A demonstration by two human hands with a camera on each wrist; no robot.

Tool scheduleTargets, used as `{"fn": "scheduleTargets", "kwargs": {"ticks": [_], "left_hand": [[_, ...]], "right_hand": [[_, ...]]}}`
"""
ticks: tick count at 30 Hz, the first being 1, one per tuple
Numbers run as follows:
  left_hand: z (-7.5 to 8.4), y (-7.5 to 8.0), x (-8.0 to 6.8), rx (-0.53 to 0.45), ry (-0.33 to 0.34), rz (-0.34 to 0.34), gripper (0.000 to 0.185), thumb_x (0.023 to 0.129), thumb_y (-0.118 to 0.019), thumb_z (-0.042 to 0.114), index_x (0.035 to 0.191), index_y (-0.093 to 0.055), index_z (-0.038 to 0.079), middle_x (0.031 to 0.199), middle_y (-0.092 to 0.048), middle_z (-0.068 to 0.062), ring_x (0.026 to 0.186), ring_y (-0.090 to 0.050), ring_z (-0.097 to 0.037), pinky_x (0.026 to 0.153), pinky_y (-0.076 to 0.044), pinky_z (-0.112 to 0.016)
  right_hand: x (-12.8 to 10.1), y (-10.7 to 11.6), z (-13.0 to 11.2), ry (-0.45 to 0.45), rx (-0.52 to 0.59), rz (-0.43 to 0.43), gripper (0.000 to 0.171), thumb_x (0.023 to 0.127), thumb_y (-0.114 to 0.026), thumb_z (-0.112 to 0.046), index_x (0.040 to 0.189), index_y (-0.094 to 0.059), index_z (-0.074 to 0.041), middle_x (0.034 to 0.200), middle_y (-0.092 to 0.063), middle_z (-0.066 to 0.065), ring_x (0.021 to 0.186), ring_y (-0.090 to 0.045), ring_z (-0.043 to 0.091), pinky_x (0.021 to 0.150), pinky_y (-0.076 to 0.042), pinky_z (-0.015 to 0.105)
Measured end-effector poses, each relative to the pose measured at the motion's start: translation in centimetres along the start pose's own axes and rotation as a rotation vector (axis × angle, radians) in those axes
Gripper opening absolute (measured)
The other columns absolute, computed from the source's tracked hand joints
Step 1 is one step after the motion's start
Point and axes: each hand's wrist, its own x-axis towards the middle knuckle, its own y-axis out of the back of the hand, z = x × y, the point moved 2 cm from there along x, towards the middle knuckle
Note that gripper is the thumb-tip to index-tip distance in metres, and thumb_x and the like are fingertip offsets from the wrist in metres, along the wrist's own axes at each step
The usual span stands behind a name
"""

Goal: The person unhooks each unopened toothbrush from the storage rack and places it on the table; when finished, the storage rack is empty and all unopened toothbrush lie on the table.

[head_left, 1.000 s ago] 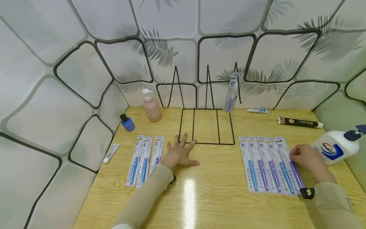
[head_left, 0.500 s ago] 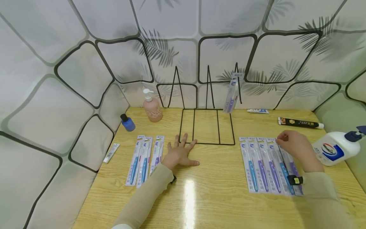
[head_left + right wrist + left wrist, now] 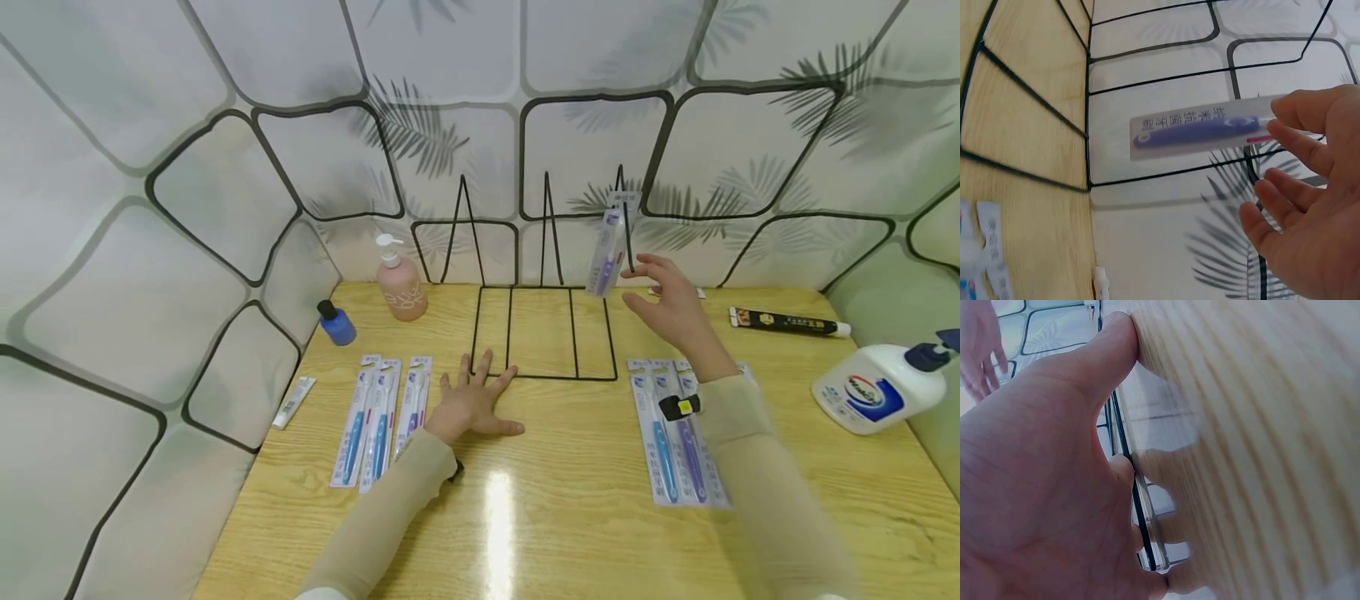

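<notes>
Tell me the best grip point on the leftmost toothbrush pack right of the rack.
Probably pinch the leftmost toothbrush pack at its top header end, coming from the left long edge: it lies flat, its right side abuts the next pack, the left side faces bare table.

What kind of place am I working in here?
Likely a mock shop display bench: packaged toothbrushes laid in rows on a wooden table, a black wire rack, and a printed backdrop curving round it.

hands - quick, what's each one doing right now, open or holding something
Left hand: open, fingers spread flat on the table, holding nothing.
Right hand: open, fingers relaxed beside the packaged toothbrush hanging on the wire rack; no grip visible.
</notes>
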Motion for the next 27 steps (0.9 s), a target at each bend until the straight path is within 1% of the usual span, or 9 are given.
{"fn": "scheduleTargets", "kwargs": {"ticks": [4,7,10,16,18,20,23,26,27], "left_hand": [[0.1,0.0,-0.2,-0.004,0.001,0.000,0.103,0.082,-0.057,0.082,0.162,-0.005,0.045,0.172,0.017,-0.004,0.156,0.014,-0.044,0.119,-0.008,-0.076],[0.2,-0.1,-0.2,-0.004,0.002,0.000,0.103,0.082,-0.057,0.082,0.162,-0.005,0.044,0.172,0.016,-0.004,0.157,0.014,-0.044,0.119,-0.008,-0.075],[0.3,-0.1,-0.2,0.004,0.001,-0.003,0.103,0.082,-0.057,0.082,0.162,-0.004,0.044,0.172,0.017,-0.004,0.157,0.014,-0.044,0.119,-0.008,-0.075],[0.4,-0.2,0.0,0.009,-0.005,0.004,0.103,0.082,-0.057,0.082,0.162,-0.004,0.045,0.172,0.017,-0.004,0.157,0.014,-0.044,0.119,-0.008,-0.075],[0.3,-0.2,0.1,0.013,-0.001,0.004,0.104,0.081,-0.057,0.083,0.162,-0.003,0.045,0.172,0.017,-0.003,0.156,0.015,-0.044,0.119,-0.007,-0.075],[0.2,-0.2,0.1,0.015,0.004,0.002,0.104,0.081,-0.056,0.083,0.162,-0.003,0.046,0.172,0.018,-0.003,0.156,0.015,-0.043,0.119,-0.007,-0.075],[0.0,-0.3,0.1,0.015,0.009,0.001,0.104,0.081,-0.056,0.083,0.162,-0.003,0.046,0.172,0.018,-0.002,0.157,0.015,-0.043,0.119,-0.008,-0.075],[0.0,-0.3,0.1,0.014,0.008,0.005,0.104,0.081,-0.057,0.083,0.162,-0.004,0.046,0.172,0.017,-0.002,0.157,0.015,-0.043,0.119,-0.008,-0.075],[0.0,-0.3,0.1,0.014,0.007,0.007,0.104,0.081,-0.057,0.083,0.162,-0.004,0.046,0.172,0.017,-0.003,0.157,0.015,-0.043,0.119,-0.008,-0.075]], "right_hand": [[1.6,-0.6,-0.4,0.018,0.052,0.023,0.030,0.097,-0.066,-0.010,0.125,-0.065,0.003,0.164,-0.033,0.019,0.151,-0.029,0.044,0.113,-0.035,0.066],[2.6,-1.0,-0.5,-0.004,0.087,0.032,0.031,0.097,-0.066,-0.009,0.125,-0.066,0.001,0.163,-0.037,0.016,0.152,-0.030,0.040,0.117,-0.033,0.062],[3.3,-1.2,-0.7,-0.006,0.113,0.061,0.030,0.096,-0.066,-0.008,0.125,-0.068,-0.001,0.155,-0.048,0.017,0.147,-0.039,0.038,0.116,-0.037,0.059],[3.4,-1.3,-1.2,0.030,0.124,0.136,0.026,0.097,-0.062,-0.005,0.120,-0.070,0.000,0.134,-0.064,0.021,0.121,-0.059,0.035,0.106,-0.048,0.054],[3.3,-1.2,-1.3,0.025,0.126,0.163,0.024,0.096,-0.062,-0.004,0.117,-0.072,-0.001,0.132,-0.066,0.020,0.118,-0.061,0.033,0.102,-0.052,0.047],[3.1,-1.0,-1.5,0.018,0.118,0.181,0.023,0.096,-0.062,-0.004,0.115,-0.074,-0.001,0.130,-0.068,0.019,0.118,-0.063,0.032,0.097,-0.055,0.034],[2.6,-0.5,-1.6,0.030,0.105,0.191,0.021,0.096,-0.063,-0.004,0.112,-0.075,-0.001,0.128,-0.069,0.019,0.119,-0.064,0.033,0.088,-0.052,0.014],[1.8,0.3,-1.5,0.066,0.067,0.196,0.019,0.096,-0.063,-0.004,0.111,-0.074,0.000,0.124,-0.071,0.019,0.116,-0.065,0.032,0.083,-0.046,0.006],[1.4,0.6,-1.4,0.073,0.051,0.201,0.019,0.097,-0.062,-0.004,0.111,-0.074,0.000,0.123,-0.071,0.019,0.114,-0.066,0.028,0.083,-0.045,0.005]]}}
